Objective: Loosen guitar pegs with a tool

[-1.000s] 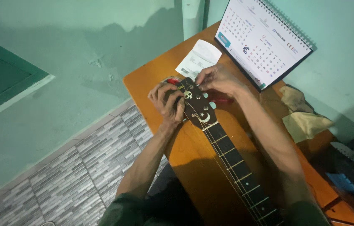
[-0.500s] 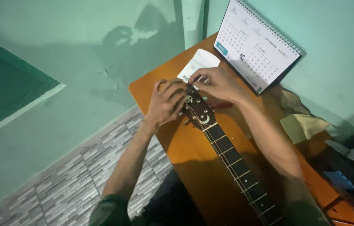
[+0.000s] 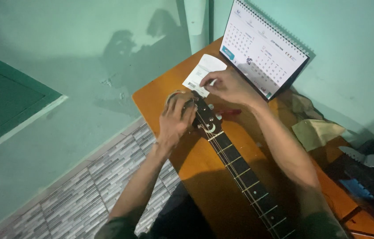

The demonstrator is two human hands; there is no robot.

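A guitar neck (image 3: 240, 166) lies across an orange wooden table (image 3: 200, 172), its dark headstock (image 3: 205, 117) pointing away from me. My left hand (image 3: 176, 119) wraps over the left side of the headstock, fingers curled around the tuning pegs. My right hand (image 3: 227, 86) hovers just beyond the top of the headstock, its fingertips pinched together; what they pinch is too small to see. A red-handled tool (image 3: 231, 113) lies on the table under my right wrist.
A white paper slip (image 3: 202, 73) lies by the headstock. A spiral desk calendar (image 3: 262, 51) stands against the green wall. Crumpled brown cloth (image 3: 315, 128) and dark tools (image 3: 364, 163) sit to the right. Grey tiled floor (image 3: 103, 186) lies left of the table.
My view has shifted, so the table sits farther right. My right hand has lifted off the headstock toward the paper slip. My left hand stays on the pegs.
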